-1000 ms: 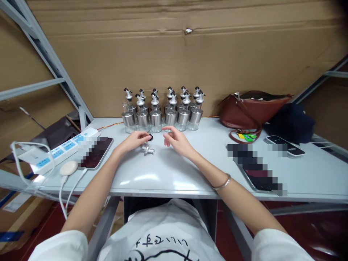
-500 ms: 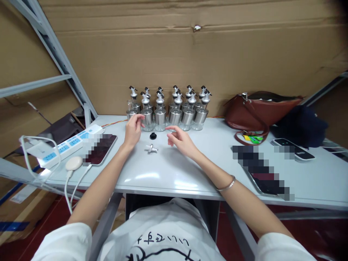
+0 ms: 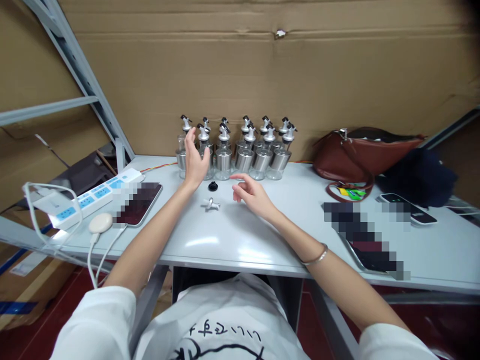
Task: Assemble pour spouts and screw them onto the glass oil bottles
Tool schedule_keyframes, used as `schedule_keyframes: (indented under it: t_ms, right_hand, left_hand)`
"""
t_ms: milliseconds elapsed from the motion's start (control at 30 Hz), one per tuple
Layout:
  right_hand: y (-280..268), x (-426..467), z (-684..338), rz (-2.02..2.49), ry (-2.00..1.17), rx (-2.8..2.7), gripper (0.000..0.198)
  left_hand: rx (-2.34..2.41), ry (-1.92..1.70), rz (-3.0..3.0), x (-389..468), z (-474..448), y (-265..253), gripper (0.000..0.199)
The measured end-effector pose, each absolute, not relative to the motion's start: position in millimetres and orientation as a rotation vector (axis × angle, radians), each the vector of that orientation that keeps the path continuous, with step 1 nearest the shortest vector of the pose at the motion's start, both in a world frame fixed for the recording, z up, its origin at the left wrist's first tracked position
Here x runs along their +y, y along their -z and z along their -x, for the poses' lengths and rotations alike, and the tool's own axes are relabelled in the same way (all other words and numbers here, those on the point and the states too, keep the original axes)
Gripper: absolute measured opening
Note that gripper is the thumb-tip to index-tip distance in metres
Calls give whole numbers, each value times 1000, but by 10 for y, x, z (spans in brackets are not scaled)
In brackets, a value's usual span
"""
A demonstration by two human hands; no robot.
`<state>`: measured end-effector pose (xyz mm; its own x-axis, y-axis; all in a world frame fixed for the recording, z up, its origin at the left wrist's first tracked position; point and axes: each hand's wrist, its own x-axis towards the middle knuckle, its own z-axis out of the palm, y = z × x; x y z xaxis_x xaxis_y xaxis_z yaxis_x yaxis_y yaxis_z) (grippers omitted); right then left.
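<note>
Several glass oil bottles with steel sleeves and pour spouts (image 3: 224, 159) stand in two rows at the back of the table. At the left end, a front bottle (image 3: 181, 159) has a bare glass neck with no spout on it. My left hand (image 3: 197, 162) is raised in front of the bottles beside it, open, fingers up and thumb apart. It hides part of a neighbouring bottle. My right hand (image 3: 252, 194) hovers over the table, open, its index finger stretched and the others loosely bent. Between the hands lie a black stopper (image 3: 213, 186) and a silver pour spout piece (image 3: 212, 204).
A white power strip (image 3: 99, 196), a phone (image 3: 148, 204) and a round white charger (image 3: 100, 223) lie at left. On the right are a brown bag (image 3: 345, 155), a dark cap (image 3: 416, 175), another phone (image 3: 362, 255) and a flat black-topped device (image 3: 420, 215). Cardboard (image 3: 240, 75) stands behind.
My left hand has moved up and right toward the bottles, and its fingers have straightened upward. My right hand has stayed nearly in place. The view has shifted slightly.
</note>
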<state>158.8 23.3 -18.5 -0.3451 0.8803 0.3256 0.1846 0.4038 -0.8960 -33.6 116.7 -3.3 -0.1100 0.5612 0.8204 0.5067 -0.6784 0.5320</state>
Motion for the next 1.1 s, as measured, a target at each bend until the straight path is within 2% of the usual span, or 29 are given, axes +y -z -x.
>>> schedule_keyframes:
  t_ms: [267,667,933,1100]
  right_hand:
    - [122,304,-1543,875,-979,-1770,30]
    - [-357,613,-1264,800,-508,-1818,20]
    - [-556,796,-970,644,-262,-1785,15]
    - [-651,737,-1004,586,-173,-1732,14]
  left_hand:
    - [1281,-2092,-1873,1467,160,83,43]
    - [1211,-1998,-1840,1618,273,32,37]
    - [1284,-1877,-1889,1538,222,112,39]
    - [1254,-2006,-1918,1448,167,9,44]
